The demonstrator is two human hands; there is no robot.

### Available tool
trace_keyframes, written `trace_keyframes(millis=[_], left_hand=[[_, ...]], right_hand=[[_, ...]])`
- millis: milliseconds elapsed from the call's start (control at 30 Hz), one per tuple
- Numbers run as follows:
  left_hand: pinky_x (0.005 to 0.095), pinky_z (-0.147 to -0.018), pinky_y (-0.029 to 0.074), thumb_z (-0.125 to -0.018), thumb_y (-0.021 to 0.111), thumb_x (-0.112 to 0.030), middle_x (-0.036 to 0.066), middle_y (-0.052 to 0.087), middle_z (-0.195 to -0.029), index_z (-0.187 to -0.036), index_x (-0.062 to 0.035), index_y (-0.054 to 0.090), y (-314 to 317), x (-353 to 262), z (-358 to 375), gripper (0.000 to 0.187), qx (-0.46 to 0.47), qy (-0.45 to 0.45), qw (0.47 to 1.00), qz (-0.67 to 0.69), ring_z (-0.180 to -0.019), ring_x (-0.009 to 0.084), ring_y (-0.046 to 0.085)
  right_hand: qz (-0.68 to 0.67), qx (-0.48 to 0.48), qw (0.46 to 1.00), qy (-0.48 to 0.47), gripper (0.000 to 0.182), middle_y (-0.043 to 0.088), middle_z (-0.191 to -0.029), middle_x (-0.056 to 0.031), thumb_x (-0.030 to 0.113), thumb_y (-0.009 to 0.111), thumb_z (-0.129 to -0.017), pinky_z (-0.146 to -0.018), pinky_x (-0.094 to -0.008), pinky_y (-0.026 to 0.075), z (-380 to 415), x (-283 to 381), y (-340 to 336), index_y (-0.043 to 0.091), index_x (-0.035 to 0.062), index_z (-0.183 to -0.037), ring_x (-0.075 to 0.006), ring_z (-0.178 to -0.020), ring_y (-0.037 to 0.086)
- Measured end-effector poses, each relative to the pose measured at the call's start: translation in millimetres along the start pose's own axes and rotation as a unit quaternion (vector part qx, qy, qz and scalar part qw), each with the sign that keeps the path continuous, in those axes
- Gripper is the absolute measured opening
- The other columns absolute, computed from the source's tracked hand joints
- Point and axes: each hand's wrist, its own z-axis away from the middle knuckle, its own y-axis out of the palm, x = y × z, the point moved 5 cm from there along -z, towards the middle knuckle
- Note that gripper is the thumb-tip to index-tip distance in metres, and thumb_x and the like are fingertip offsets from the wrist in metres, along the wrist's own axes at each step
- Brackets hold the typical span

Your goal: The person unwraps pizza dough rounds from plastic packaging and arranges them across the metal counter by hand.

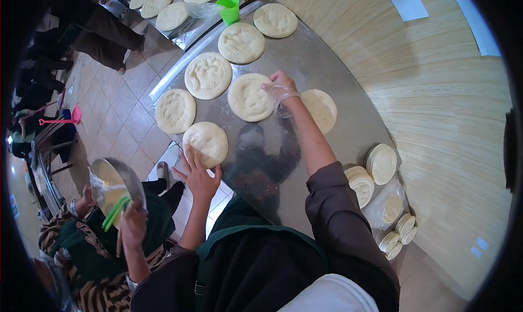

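Observation:
My left hand [199, 176] lies with its fingers spread at the lower edge of a pale round of dough [207, 140], its fingertips touching it. That round is marked with small holes and sits near the table's front edge. My right hand [281, 87] has clear plastic about its palm and wrist. Its fingers are curled at the right rim of another dough round [248, 97] in the middle of the metal table [321, 176]; the exact grip is partly hidden. Behind my right forearm is a flatter, smoother round [320, 110].
More rounds [208, 75] line the table's left edge. A green cup [229, 10] stands at the back, beside another table of rounds [172, 16]. Stacked rounds [381, 164] sit at the right by the wall. At left, a co-worker's hand [134, 225] works with green-handled tongs at a metal bowl [136, 184].

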Motion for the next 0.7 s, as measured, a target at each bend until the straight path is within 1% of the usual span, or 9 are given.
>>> trace_keyframes(millis=[100,200,267,367,433,467,567,633,700], left_hand=[[0.0675,-0.107,-0.006,-0.076,0.067,-0.04,0.024,0.021,-0.152,-0.129,0.0006,0.044,-7,-8,0,0.071,-0.019,0.008,1.0,0.011,-0.144,0.0432,0.009],[0.0657,-0.108,-0.005,-0.076,0.068,-0.04,0.024,0.02,-0.152,-0.13,-0.0025,0.045,-7,-39,-18,0.07,-0.047,0.048,0.983,0.17,-0.143,0.0444,0.008],[0.0598,-0.111,0.01,-0.077,0.069,-0.034,0.026,0.026,-0.149,-0.13,-0.0043,0.047,-4,-86,-41,0.065,-0.023,0.137,0.973,0.183,-0.14,0.0455,0.018],[0.0475,-0.107,0.031,-0.078,0.065,-0.021,0.026,0.039,-0.139,-0.131,-0.0001,0.045,20,-164,-75,0.06,0.001,0.29,0.907,0.305,-0.129,0.0444,0.037],[0.0441,-0.102,0.037,-0.078,0.062,-0.014,0.027,0.044,-0.132,-0.133,0.0049,0.038,59,-207,-92,0.063,0.025,0.276,0.902,0.33,-0.119,0.0432,0.044],[0.0446,-0.101,0.037,-0.078,0.062,-0.014,0.027,0.044,-0.131,-0.134,0.006,0.036,62,-218,-97,0.065,0.028,0.225,0.905,0.359,-0.118,0.043,0.045],[0.0457,-0.1,0.037,-0.077,0.063,-0.015,0.028,0.045,-0.129,-0.137,0.0077,0.03,68,-236,-104,0.071,0.013,0.114,0.91,0.398,-0.115,0.0421,0.046],[0.0456,-0.099,0.038,-0.077,0.066,-0.019,0.029,0.044,-0.128,-0.138,0.0068,0.029,68,-241,-97,0.076,-0.032,0.096,0.924,0.369,-0.114,0.0413,0.047],[0.0452,-0.097,0.04,-0.076,0.071,-0.023,0.027,0.045,-0.127,-0.137,0.0052,0.03,47,-260,-93,0.079,-0.006,0.087,0.948,0.306,-0.113,0.0403,0.049]], right_hand=[[0.034,0.021,0.998,-0.054,0.05,0.065,-0.103,-0.0158,0.034,0.082,-0.069,-0.089,-0.037,0.048,16,9,19,0.059,0.0061,-0.104,-0.0324,-0.101,0.061],[0.153,-0.255,0.94,-0.166,0.058,0.063,-0.109,-0.0143,0.038,0.083,-0.066,-0.092,-0.0364,0.047,65,1,-35,0.059,0.0059,-0.108,-0.0332,-0.108,0.057],[0.28,-0.324,0.904,0.007,0.07,0.06,-0.116,-0.0163,0.042,0.086,-0.061,-0.096,-0.0356,0.044,86,-46,-73,0.058,0.0048,-0.113,-0.0343,-0.115,0.053],[0.224,-0.169,0.954,0.106,0.081,0.06,-0.117,-0.0199,0.044,0.088,-0.056,-0.095,-0.038,0.046,107,-69,-104,0.056,0.0014,-0.117,-0.0346,-0.114,0.055],[0.157,-0.128,0.971,0.123,0.084,0.062,-0.117,-0.02,0.044,0.089,-0.054,-0.094,-0.0382,0.048,106,-87,-103,0.056,-0.0002,-0.118,-0.0331,-0.11,0.059],[0.125,-0.108,0.978,0.128,0.086,0.062,-0.117,-0.0201,0.044,0.09,-0.053,-0.093,-0.0384,0.048,103,-97,-103,0.056,-0.001,-0.118,-0.0323,-0.109,0.06],[-0.17,-0.044,0.975,0.134,0.072,0.064,-0.114,-0.017,0.031,0.087,-0.066,-0.081,-0.0348,0.053,78,-152,-117,0.054,-0.0014,-0.121,-0.0235,-0.1,0.065],[-0.373,-0.125,0.914,0.098,0.058,0.065,-0.108,-0.0136,0.027,0.082,-0.073,-0.075,-0.0325,0.054,63,-141,-138,0.057,-0.0003,-0.117,-0.0199,-0.095,0.066],[-0.522,-0.17,0.834,0.057,0.045,0.067,-0.103,-0.0117,0.02,0.077,-0.079,-0.072,-0.0325,0.054,28,-136,-142,0.059,0.0,-0.115,-0.0193,-0.091,0.066]])
